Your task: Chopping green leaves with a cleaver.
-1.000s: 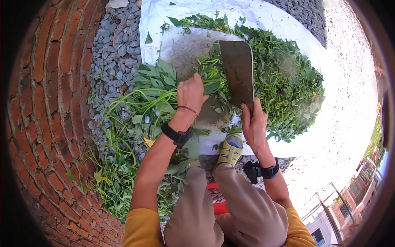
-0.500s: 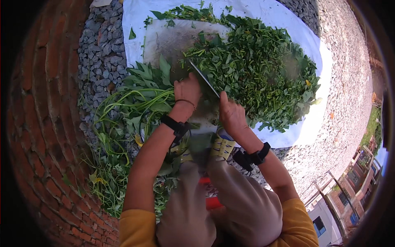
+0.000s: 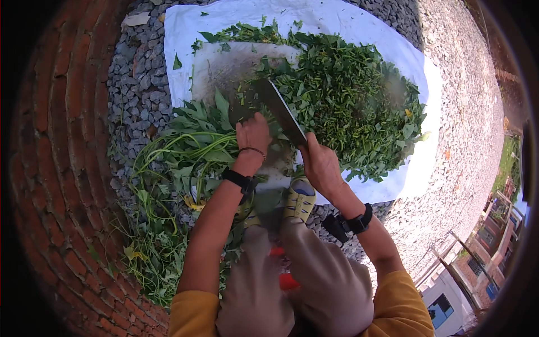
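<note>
My right hand (image 3: pixel 319 163) grips the handle of a broad cleaver (image 3: pixel 278 108), its blade edge down among the greens on a worn chopping board (image 3: pixel 224 67). My left hand (image 3: pixel 252 133) presses down on a bunch of long-stemmed green leaves (image 3: pixel 193 137) at the board's near edge, just left of the blade. A heap of chopped greens (image 3: pixel 348 95) lies to the right of the blade on a white sheet (image 3: pixel 359 33).
Grey gravel (image 3: pixel 132 84) surrounds the sheet. A curved brick wall (image 3: pixel 62 168) runs along the left. More uncut stems (image 3: pixel 151 247) lie on the gravel by my left leg. My feet in sandals (image 3: pixel 297 199) rest at the sheet's near edge.
The cleaver was raised flat-side up a second ago; it has come down and now sits edge down in the greens. My left hand stays on the bunch.
</note>
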Tool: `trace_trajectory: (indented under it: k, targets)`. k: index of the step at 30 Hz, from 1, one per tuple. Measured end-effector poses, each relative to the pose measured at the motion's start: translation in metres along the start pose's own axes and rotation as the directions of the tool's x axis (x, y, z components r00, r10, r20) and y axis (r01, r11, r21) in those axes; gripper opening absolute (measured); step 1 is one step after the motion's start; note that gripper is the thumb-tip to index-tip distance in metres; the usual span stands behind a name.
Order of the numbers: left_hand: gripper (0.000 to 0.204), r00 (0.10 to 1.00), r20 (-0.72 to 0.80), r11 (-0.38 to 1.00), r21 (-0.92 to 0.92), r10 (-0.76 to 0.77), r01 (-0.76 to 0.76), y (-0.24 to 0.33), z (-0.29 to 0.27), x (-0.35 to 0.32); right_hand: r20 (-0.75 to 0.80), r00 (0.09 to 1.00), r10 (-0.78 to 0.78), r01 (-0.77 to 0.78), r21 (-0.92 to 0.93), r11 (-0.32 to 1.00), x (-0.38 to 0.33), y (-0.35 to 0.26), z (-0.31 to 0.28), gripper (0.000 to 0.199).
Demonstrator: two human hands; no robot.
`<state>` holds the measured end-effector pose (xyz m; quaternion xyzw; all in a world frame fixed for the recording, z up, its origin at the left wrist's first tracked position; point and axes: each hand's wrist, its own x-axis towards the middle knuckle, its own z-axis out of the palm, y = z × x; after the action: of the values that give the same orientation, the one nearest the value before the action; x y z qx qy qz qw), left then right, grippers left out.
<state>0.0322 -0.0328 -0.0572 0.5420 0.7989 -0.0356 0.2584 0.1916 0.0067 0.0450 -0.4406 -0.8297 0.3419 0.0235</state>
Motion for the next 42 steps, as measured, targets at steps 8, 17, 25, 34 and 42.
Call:
trace_trajectory:
  k: [8,17,25,34,42]
  targets:
    - [0.058,0.998,0.017,0.998,0.001,-0.064,0.064,0.000,0.009,0.005,0.126,0.989,0.074,-0.049,-0.197,0.979,-0.013,0.006,0.025,0.029]
    - [0.054,0.996,-0.088,0.999,-0.022,0.022,-0.024,-0.003,0.004,-0.004,-0.016,0.999,0.038,-0.040,-0.115,0.993,0.032,0.010,0.078,0.026]
    - [0.057,0.997,-0.052,0.999,0.006,0.054,-0.054,-0.006,0.005,-0.006,-0.209,0.940,0.268,-0.292,-0.094,0.952,0.027,0.053,0.035,0.019]
    - [0.059,0.995,-0.050,0.995,-0.026,0.092,-0.093,-0.009,0.001,-0.008,-0.424,0.835,0.351,-0.465,-0.202,0.862,-0.029,0.101,-0.037,0.017]
    - [0.061,0.994,-0.078,0.996,-0.042,0.078,-0.081,-0.009,0.002,-0.009,-0.513,0.809,0.285,-0.506,-0.363,0.782,-0.060,0.142,-0.086,0.018]
